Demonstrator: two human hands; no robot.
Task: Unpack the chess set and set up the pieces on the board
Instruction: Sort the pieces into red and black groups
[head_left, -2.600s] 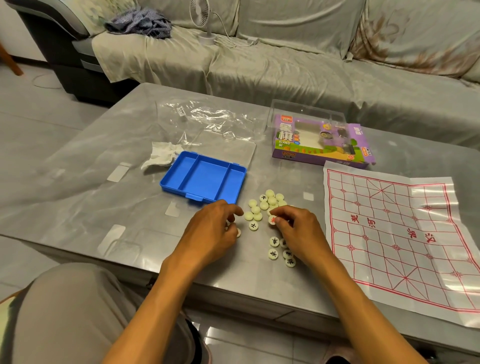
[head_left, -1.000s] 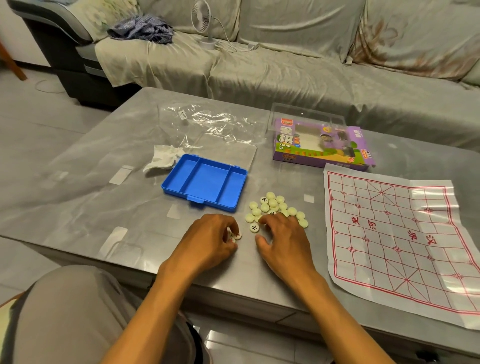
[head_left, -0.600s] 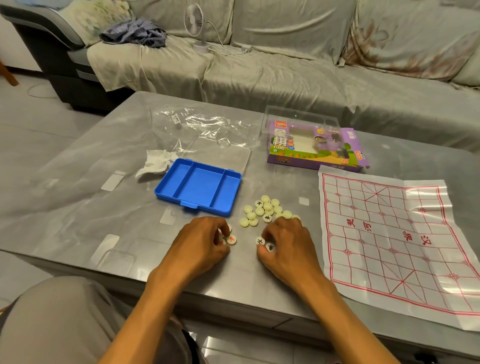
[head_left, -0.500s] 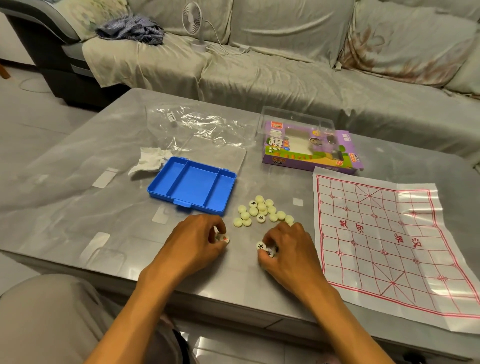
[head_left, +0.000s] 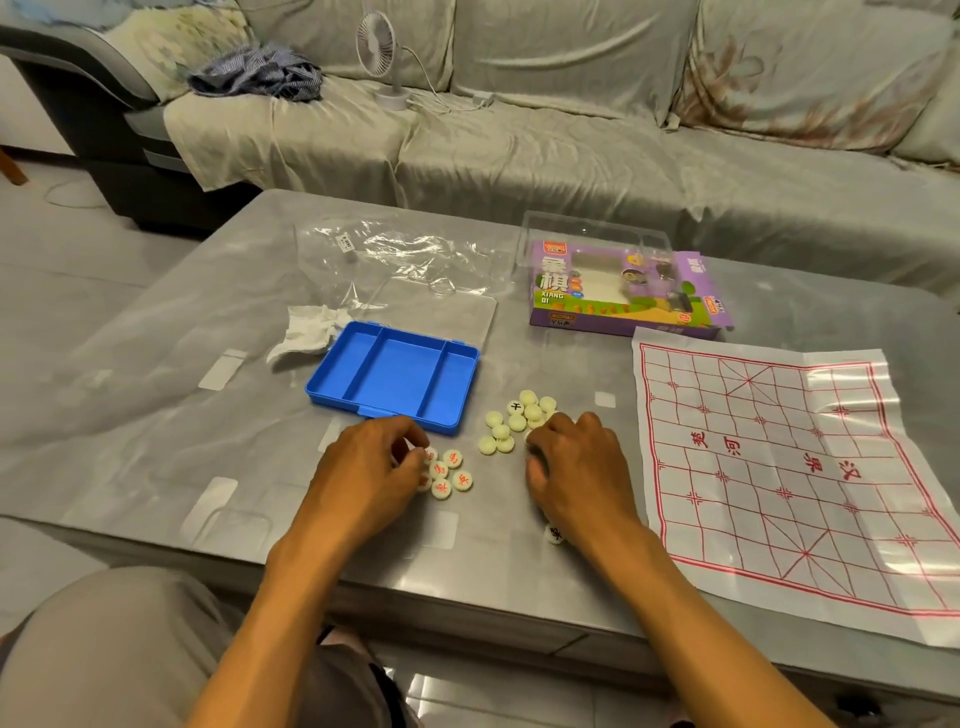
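A paper xiangqi board (head_left: 779, 467) with red lines lies flat at the table's right, with no pieces on it. Small cream round pieces form a loose heap (head_left: 514, 423) in front of the blue tray (head_left: 395, 376). A few red-marked pieces (head_left: 449, 473) sit face up beside my left hand (head_left: 363, 467), whose fingertips pinch one of them. My right hand (head_left: 576, 478) rests palm down over the heap's near edge, fingers curled; what lies under it is hidden. One black-marked piece (head_left: 555, 534) peeks out below that wrist.
A purple game box (head_left: 623, 291) stands behind the board, with a clear lid (head_left: 441, 312) and crumpled plastic wrap (head_left: 395, 249) further left. A white tissue (head_left: 309, 332) lies by the tray. A sofa with a small fan (head_left: 382, 52) runs behind the table.
Several red-marked pieces now lie grouped by my left hand. My right hand has shifted back up onto the heap's near edge. The camera view has drifted slightly.
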